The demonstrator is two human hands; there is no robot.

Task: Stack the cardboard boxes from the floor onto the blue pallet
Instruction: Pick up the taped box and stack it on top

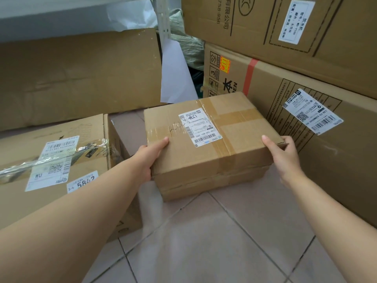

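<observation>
I logged a floor point(204, 242) of pale pinkish tiles with dark grout lines, laid diagonal to my view. At the back a perforated metal upright point(164, 17) rose out of frame, with a grey shelf board point(61, 15) running left from it. Crumpled white paper point(130, 13) lay just under that board. A plain white sheet point(175, 78) leaned by the upright's foot. Wrinkled greenish plastic wrap point(189, 48) was bunched behind it. Something dark sat below the wrap; I couldn't tell what.
</observation>
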